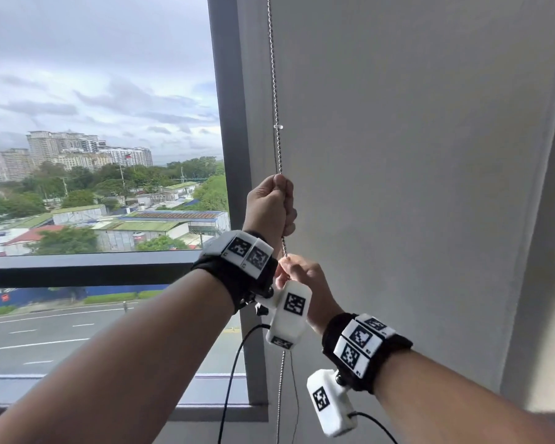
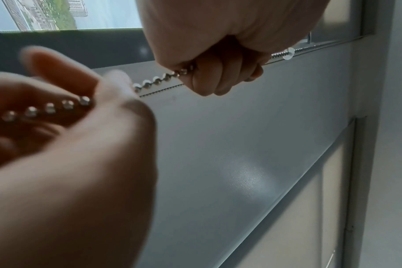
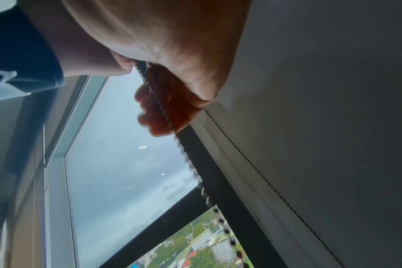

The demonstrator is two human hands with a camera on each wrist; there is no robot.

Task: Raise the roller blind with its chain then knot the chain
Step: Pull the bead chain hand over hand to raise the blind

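A grey roller blind (image 1: 414, 155) hangs down over the right window panel. Its metal bead chain (image 1: 276, 107) runs down the blind's left edge, with a clear connector (image 1: 278, 126) on it. My left hand (image 1: 271, 206) grips the chain in a fist below the connector. Just under it, my right hand (image 1: 302, 274) pinches the same strand. The left wrist view shows the left hand's fist (image 2: 218, 72) and the blurred right hand (image 2: 92, 136) with the chain (image 2: 158, 80) taut between them. In the right wrist view the chain (image 3: 190, 163) crosses curled fingers (image 3: 149, 112). Slack chain (image 1: 280, 395) hangs below.
A dark vertical window frame (image 1: 234, 123) stands just left of the chain, and a dark horizontal rail (image 1: 93, 267) crosses the glass. Black camera cables (image 1: 234, 363) dangle under my wrists. A pale wall (image 1: 551, 219) borders the blind on the right.
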